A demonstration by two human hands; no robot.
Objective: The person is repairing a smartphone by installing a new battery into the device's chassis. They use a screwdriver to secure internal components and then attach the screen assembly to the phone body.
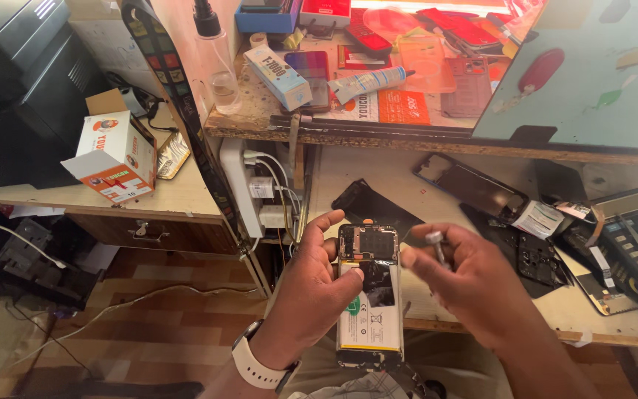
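The left hand [311, 284], with a white band at its wrist, is closed around the left edge of an opened smartphone with its back cover off [368, 295], thumb pressed on the exposed inner face. The phone is held upright in the air, just in front of the pale wooden worktop [378, 174]. Its upper part shows a dark metal shield and small gold-toned parts; below lies a flat white battery with a green mark, smooth and slightly glossy. The phone's bottom end is partly cut off by cloth at the frame's lower edge.

The right hand [467, 284] is closed on a small silver-capped screwdriver [436, 247], pinched between thumb and fingers just right of the phone's top. Only the rounded metal cap and a short length of the shaft show; the tip is hidden.

On the worktop behind lie a black rectangular phone frame [470, 185] and a flat black back panel [367, 201]. A grey multimeter [629, 218] sits at the right, partly cut off.
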